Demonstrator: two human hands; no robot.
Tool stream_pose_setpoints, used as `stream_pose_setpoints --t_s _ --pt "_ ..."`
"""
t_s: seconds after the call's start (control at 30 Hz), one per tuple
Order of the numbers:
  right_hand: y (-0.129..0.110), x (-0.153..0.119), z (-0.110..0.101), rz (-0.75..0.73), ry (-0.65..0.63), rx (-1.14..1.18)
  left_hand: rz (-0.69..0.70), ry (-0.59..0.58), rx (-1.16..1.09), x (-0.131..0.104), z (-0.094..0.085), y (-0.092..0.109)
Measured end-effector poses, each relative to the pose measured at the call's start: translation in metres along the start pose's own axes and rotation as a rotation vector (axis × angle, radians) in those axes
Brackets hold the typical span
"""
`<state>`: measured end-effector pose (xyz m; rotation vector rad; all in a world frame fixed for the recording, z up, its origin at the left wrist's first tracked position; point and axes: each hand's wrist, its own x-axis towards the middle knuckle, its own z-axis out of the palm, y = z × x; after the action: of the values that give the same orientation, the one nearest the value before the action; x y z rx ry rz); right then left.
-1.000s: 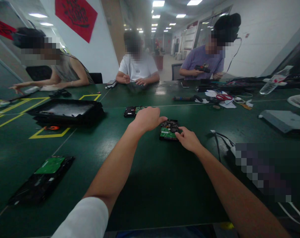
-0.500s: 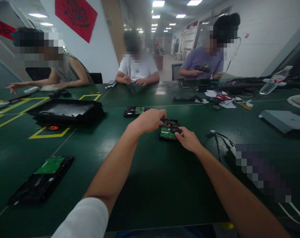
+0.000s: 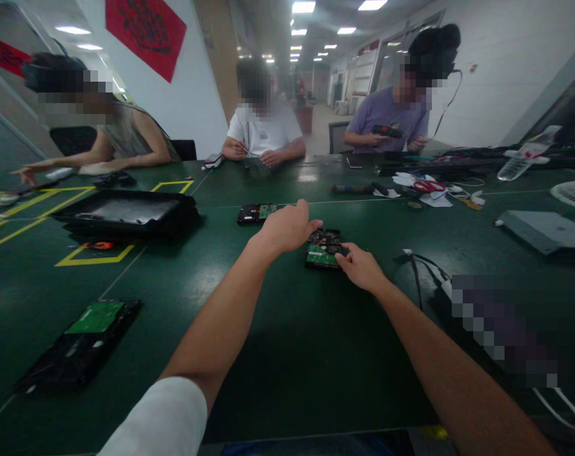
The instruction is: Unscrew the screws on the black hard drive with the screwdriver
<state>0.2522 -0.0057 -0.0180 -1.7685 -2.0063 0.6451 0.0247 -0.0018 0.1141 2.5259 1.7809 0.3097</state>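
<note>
A hard drive (image 3: 323,253) with a green circuit board and dark metal body lies on the green table in front of me. My right hand (image 3: 360,265) grips its right edge, the thumb on the board side and the index finger along the edge. Just above its far left corner is my left hand (image 3: 287,229), thumb held away from the curled fingers, nothing visible in it. Behind that hand lies a second hard drive (image 3: 255,214), its right part covered by the fingers. At the left front rests a larger black unit with a green board (image 3: 95,316).
Black trays (image 3: 126,218) are stacked at the left, an orange tool (image 3: 99,245) beside them. A grey metal box (image 3: 548,229), red scissors (image 3: 429,186) and a tilted plastic bottle (image 3: 525,158) are at the right. Cables (image 3: 427,263) lie nearer. Three people sit across the table.
My left hand has shifted slightly left and its thumb has come away from the drive's far corner. My right hand and the drive stay in place.
</note>
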Motion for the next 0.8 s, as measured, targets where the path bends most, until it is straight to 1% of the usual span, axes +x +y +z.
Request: stream_pose_setpoints --t_s 0.07,0.13,0.23,0.4,0.57,0.7,0.8 --pt "0.001 0.001 0.001 -0.004 0.014 -0.011 -0.040 0.005 0.052 0.000 -0.001 0.001" --pt "0.001 0.002 0.002 -0.008 0.022 -0.014 -0.032 0.004 0.088 0.000 -0.002 0.000" --pt "0.002 0.002 0.002 -0.013 0.017 -0.013 0.044 -0.011 0.082 0.002 0.000 -0.004" --pt "0.001 0.001 0.001 -0.007 0.004 -0.011 0.198 -0.034 -0.006 0.005 0.006 -0.015" --pt "0.000 0.000 0.001 0.005 0.001 -0.010 0.329 -0.045 -0.079 0.003 0.003 -0.020" --pt "0.000 0.001 0.001 -0.006 0.007 -0.018 0.376 -0.098 -0.148 0.001 0.001 -0.015" --pt "0.001 0.001 0.001 -0.016 0.014 -0.018 0.359 -0.101 -0.123 -0.001 0.001 -0.011"
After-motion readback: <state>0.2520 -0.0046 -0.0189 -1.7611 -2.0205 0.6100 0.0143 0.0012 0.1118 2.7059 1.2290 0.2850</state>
